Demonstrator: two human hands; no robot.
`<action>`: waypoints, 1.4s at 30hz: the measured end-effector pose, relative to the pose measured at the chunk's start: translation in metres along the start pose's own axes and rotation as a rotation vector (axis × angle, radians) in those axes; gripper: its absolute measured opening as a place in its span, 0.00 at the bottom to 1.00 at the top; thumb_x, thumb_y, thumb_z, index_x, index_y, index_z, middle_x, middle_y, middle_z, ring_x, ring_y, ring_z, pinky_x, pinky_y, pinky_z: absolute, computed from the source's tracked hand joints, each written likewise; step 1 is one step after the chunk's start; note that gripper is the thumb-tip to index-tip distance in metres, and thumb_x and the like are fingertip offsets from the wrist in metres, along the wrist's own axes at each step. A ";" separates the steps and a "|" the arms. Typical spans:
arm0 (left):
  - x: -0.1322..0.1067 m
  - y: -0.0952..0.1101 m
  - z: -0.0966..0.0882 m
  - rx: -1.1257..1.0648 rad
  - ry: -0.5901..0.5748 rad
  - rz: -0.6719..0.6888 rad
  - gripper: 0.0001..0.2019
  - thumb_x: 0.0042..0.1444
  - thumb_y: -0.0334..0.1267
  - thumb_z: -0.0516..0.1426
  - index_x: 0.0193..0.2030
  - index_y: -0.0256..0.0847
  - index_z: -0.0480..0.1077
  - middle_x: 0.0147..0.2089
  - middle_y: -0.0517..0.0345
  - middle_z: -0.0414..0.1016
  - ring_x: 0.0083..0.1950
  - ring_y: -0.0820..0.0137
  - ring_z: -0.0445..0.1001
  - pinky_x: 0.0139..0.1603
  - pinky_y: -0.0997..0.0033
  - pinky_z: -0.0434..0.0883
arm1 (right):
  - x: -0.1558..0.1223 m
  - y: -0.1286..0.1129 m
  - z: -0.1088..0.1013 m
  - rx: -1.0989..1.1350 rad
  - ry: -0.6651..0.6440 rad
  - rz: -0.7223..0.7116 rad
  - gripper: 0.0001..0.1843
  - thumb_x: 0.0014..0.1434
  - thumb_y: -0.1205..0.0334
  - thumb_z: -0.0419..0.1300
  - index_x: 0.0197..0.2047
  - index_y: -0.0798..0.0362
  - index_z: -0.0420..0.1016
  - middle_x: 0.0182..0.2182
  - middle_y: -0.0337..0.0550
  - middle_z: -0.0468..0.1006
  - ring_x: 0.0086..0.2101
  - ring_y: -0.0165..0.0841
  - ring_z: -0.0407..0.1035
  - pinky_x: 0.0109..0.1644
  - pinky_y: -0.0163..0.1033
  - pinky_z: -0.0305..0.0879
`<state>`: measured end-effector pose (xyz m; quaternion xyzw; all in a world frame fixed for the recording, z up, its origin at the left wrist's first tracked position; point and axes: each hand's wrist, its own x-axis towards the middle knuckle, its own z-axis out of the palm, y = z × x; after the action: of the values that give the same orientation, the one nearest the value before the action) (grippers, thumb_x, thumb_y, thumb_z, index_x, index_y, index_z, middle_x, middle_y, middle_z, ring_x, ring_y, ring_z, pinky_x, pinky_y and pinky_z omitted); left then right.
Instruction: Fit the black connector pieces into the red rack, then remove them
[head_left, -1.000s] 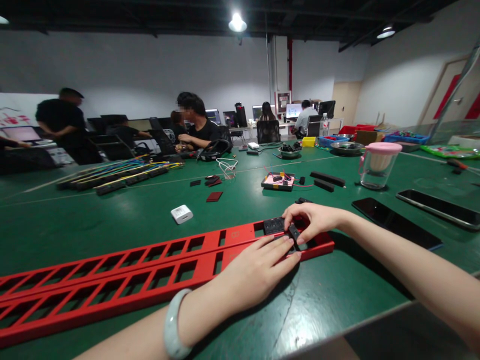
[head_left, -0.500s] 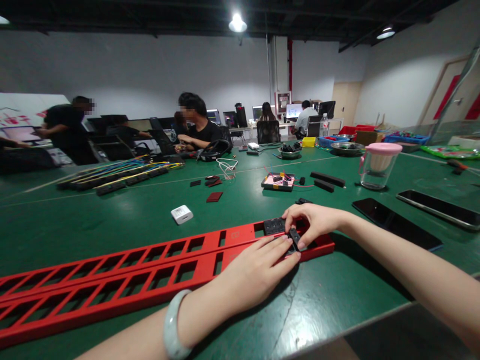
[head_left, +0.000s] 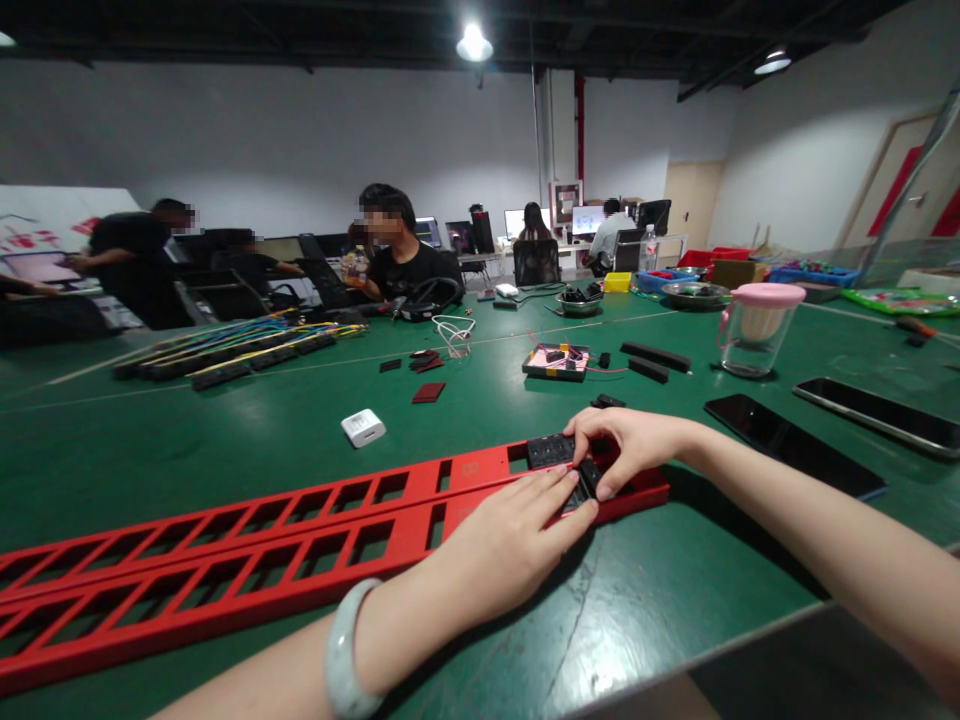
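Observation:
Two long red slotted frames (head_left: 420,540) lie side by side across the green table. My right hand (head_left: 626,445) pinches a small black block (head_left: 590,477) between thumb and fingers at the right end of the nearer frame. My left hand (head_left: 517,530) lies with its fingers stretched over the same end, fingertips touching the black parts there and partly hiding them. A black socket-like module (head_left: 550,451) sits in an opening of the farther frame, just left of my right fingertips.
A white adapter (head_left: 364,428) lies behind the frames. To the right are a black phone (head_left: 795,445), another phone (head_left: 881,415) and a pink-lidded cup (head_left: 761,335). A small wired tray (head_left: 556,363) and black bars (head_left: 655,358) lie beyond. Several people are at the back.
The black block under my right fingers has sunk slightly and lies flatter between the fingertips. My left hand has barely shifted. A person at the back has raised a hand with something in it.

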<state>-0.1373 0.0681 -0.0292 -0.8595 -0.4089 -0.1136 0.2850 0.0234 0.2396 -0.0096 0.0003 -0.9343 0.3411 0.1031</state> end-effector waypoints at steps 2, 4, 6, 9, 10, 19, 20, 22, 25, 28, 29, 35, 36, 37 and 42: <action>0.000 0.000 0.000 -0.002 -0.003 -0.003 0.17 0.55 0.31 0.48 0.52 0.39 0.62 0.53 0.45 0.65 0.55 0.65 0.66 0.53 0.62 0.68 | 0.000 0.000 0.000 -0.009 -0.004 0.001 0.24 0.38 0.49 0.66 0.35 0.57 0.71 0.40 0.43 0.68 0.46 0.34 0.59 0.52 0.40 0.54; 0.000 0.000 0.000 -0.004 -0.007 -0.005 0.17 0.55 0.32 0.48 0.52 0.39 0.62 0.53 0.45 0.65 0.55 0.65 0.65 0.53 0.62 0.68 | 0.000 0.000 0.000 -0.022 -0.006 -0.003 0.24 0.37 0.48 0.66 0.34 0.57 0.70 0.40 0.43 0.67 0.46 0.34 0.59 0.52 0.39 0.54; 0.000 0.001 0.000 -0.004 -0.014 -0.005 0.17 0.55 0.32 0.48 0.53 0.40 0.61 0.53 0.45 0.65 0.55 0.65 0.65 0.53 0.61 0.68 | 0.001 0.000 0.000 -0.036 -0.006 -0.015 0.25 0.36 0.48 0.67 0.33 0.57 0.70 0.40 0.43 0.67 0.46 0.34 0.59 0.51 0.39 0.54; 0.000 0.001 0.000 -0.009 -0.023 -0.005 0.18 0.55 0.32 0.48 0.53 0.40 0.61 0.53 0.46 0.65 0.55 0.65 0.65 0.54 0.62 0.68 | 0.001 0.001 0.001 -0.041 -0.003 -0.025 0.25 0.36 0.49 0.67 0.33 0.57 0.69 0.39 0.43 0.68 0.46 0.34 0.59 0.51 0.39 0.54; 0.000 0.001 0.001 -0.010 -0.027 -0.006 0.18 0.56 0.32 0.48 0.53 0.40 0.61 0.54 0.45 0.65 0.55 0.65 0.65 0.54 0.62 0.68 | 0.001 0.002 0.001 -0.041 -0.001 -0.026 0.25 0.36 0.49 0.67 0.33 0.57 0.70 0.39 0.43 0.68 0.46 0.34 0.59 0.51 0.39 0.54; -0.002 0.000 0.003 -0.020 -0.039 -0.011 0.19 0.56 0.32 0.47 0.55 0.41 0.59 0.55 0.45 0.63 0.56 0.64 0.64 0.54 0.60 0.67 | 0.001 -0.003 0.001 -0.057 -0.015 -0.017 0.27 0.37 0.49 0.67 0.39 0.55 0.72 0.41 0.43 0.68 0.45 0.34 0.59 0.52 0.40 0.54; -0.002 0.000 0.003 -0.021 -0.041 -0.011 0.19 0.56 0.32 0.47 0.55 0.41 0.59 0.55 0.45 0.63 0.56 0.64 0.64 0.54 0.60 0.67 | 0.001 -0.004 0.001 -0.057 -0.017 -0.017 0.27 0.37 0.49 0.67 0.39 0.55 0.72 0.41 0.43 0.67 0.45 0.34 0.59 0.52 0.40 0.54; -0.002 0.000 0.003 -0.024 -0.044 -0.006 0.19 0.56 0.32 0.47 0.55 0.41 0.59 0.55 0.45 0.64 0.56 0.64 0.64 0.54 0.60 0.67 | 0.001 -0.003 0.001 -0.059 -0.020 -0.020 0.27 0.37 0.49 0.67 0.39 0.55 0.71 0.41 0.44 0.67 0.44 0.34 0.59 0.51 0.40 0.54; -0.001 -0.001 0.003 -0.033 -0.044 -0.006 0.19 0.56 0.32 0.47 0.55 0.41 0.59 0.55 0.45 0.63 0.56 0.64 0.64 0.55 0.60 0.67 | 0.001 -0.002 0.001 -0.059 -0.023 -0.024 0.27 0.38 0.49 0.67 0.40 0.55 0.71 0.41 0.44 0.66 0.44 0.33 0.59 0.50 0.39 0.55; 0.000 0.000 0.001 -0.045 -0.047 -0.011 0.19 0.56 0.32 0.47 0.56 0.40 0.59 0.55 0.45 0.63 0.58 0.64 0.61 0.56 0.60 0.66 | 0.001 -0.001 0.001 -0.054 -0.028 -0.022 0.29 0.38 0.49 0.67 0.42 0.55 0.70 0.41 0.44 0.66 0.44 0.33 0.59 0.51 0.40 0.55; 0.000 0.000 0.000 -0.046 -0.048 -0.010 0.19 0.56 0.32 0.48 0.55 0.40 0.59 0.55 0.46 0.63 0.59 0.64 0.60 0.56 0.60 0.66 | 0.001 0.000 0.001 -0.055 -0.030 -0.021 0.30 0.38 0.49 0.67 0.43 0.55 0.69 0.42 0.44 0.65 0.44 0.33 0.59 0.51 0.40 0.55; 0.001 0.002 0.001 -0.056 -0.065 -0.033 0.18 0.55 0.33 0.48 0.54 0.37 0.61 0.57 0.49 0.62 0.59 0.65 0.59 0.58 0.61 0.64 | 0.000 -0.002 0.002 -0.085 -0.038 -0.015 0.36 0.38 0.47 0.66 0.50 0.53 0.66 0.45 0.45 0.61 0.48 0.34 0.56 0.56 0.41 0.52; 0.001 0.002 0.001 -0.059 -0.074 -0.038 0.18 0.56 0.33 0.48 0.54 0.37 0.61 0.57 0.50 0.61 0.59 0.65 0.59 0.58 0.61 0.64 | 0.000 -0.003 0.002 -0.085 -0.040 -0.015 0.38 0.39 0.47 0.66 0.52 0.52 0.64 0.46 0.45 0.60 0.49 0.34 0.55 0.57 0.41 0.51; 0.001 0.002 0.001 -0.063 -0.083 -0.044 0.18 0.56 0.33 0.48 0.54 0.37 0.60 0.58 0.51 0.61 0.59 0.66 0.59 0.58 0.61 0.64 | 0.000 -0.003 0.002 -0.085 -0.042 -0.016 0.40 0.39 0.47 0.66 0.54 0.52 0.63 0.48 0.46 0.59 0.51 0.34 0.54 0.58 0.41 0.50; 0.002 0.003 0.002 -0.099 -0.103 -0.057 0.18 0.57 0.33 0.47 0.55 0.38 0.59 0.58 0.53 0.61 0.61 0.67 0.57 0.58 0.62 0.65 | -0.001 -0.003 0.003 -0.086 -0.045 -0.017 0.43 0.39 0.47 0.66 0.58 0.51 0.59 0.54 0.48 0.55 0.55 0.37 0.49 0.61 0.44 0.46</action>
<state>-0.1344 0.0690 -0.0309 -0.8652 -0.4413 -0.0975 0.2175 0.0235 0.2355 -0.0103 0.0114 -0.9502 0.2995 0.0848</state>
